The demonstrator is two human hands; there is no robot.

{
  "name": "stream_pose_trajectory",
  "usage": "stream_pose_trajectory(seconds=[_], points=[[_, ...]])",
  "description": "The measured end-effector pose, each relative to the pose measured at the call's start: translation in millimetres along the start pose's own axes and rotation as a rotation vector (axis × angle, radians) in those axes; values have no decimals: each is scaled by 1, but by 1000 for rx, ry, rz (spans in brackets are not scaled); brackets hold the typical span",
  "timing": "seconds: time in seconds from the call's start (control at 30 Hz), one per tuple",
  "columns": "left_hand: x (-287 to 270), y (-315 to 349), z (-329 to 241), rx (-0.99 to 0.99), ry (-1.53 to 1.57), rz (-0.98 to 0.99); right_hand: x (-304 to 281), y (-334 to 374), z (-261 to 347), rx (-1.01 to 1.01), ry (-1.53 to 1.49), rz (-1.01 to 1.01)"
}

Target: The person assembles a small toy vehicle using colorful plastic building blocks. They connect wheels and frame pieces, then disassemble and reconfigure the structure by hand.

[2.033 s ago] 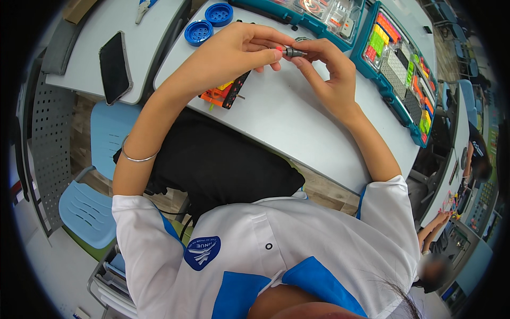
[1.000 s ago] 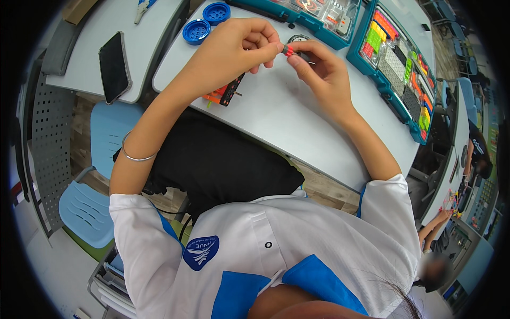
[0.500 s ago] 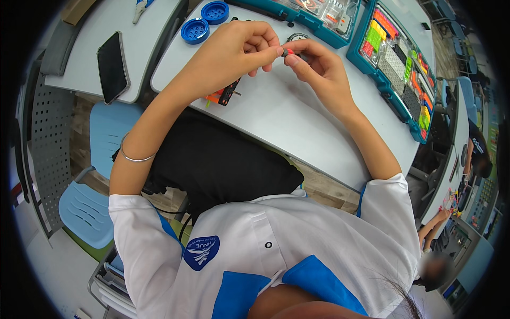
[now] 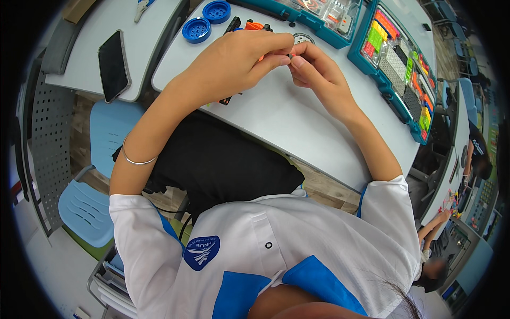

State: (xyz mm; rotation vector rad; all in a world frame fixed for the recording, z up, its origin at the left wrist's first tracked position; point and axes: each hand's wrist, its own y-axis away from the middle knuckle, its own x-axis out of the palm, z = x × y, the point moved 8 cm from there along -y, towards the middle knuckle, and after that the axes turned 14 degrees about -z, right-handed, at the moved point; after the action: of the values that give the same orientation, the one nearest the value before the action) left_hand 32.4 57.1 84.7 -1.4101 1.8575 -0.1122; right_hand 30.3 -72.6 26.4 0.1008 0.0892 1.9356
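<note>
My left hand [image 4: 234, 66] and my right hand [image 4: 321, 74] meet above the white table, fingertips nearly touching. Between them they pinch a tiny dark and red piece [image 4: 290, 56], mostly covered by the fingers, its kind too small to make out. Under and behind my left hand lies a built assembly with black perforated beams [image 4: 232, 25] and an orange part [image 4: 254, 25], largely hidden by that hand. Just beyond my fingertips is a grey round toothed part [image 4: 303, 38]. Two blue wheel hubs [image 4: 196, 30] rest at the table's far left corner.
Teal cases of colourful building parts, one at the far edge [image 4: 319, 33] and one at the right [image 4: 385, 80], flank the white table [image 4: 297, 133]. A phone [image 4: 113, 66] lies on the neighbouring table at left. Blue chairs [image 4: 85, 212] stand below it. Other people work far right.
My left hand has turned over and shifted slightly right, its fingers now covering more of the small piece. More of the orange part and black beams shows beyond it. My right hand barely moved.
</note>
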Motion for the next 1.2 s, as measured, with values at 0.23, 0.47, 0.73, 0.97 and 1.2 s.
stream_pose_trajectory(seconds=[0.23, 0.47, 0.73, 0.97, 1.2], points=[[0, 2, -6, 62, -20, 1, 4, 5, -1, 7, -64, 41], [1, 1, -20, 124, -77, 15, 4, 7, 9, -89, 80, 17], [8, 6, -20, 221, -152, -1, 3, 7, 15, -127, 351, 19], [12, 8, -21, 250, -212, 45, 3, 8, 12, -58, 387, 95], [12, 9, -22, 252, -197, 60, 4, 10, 7, -104, 369, 103]])
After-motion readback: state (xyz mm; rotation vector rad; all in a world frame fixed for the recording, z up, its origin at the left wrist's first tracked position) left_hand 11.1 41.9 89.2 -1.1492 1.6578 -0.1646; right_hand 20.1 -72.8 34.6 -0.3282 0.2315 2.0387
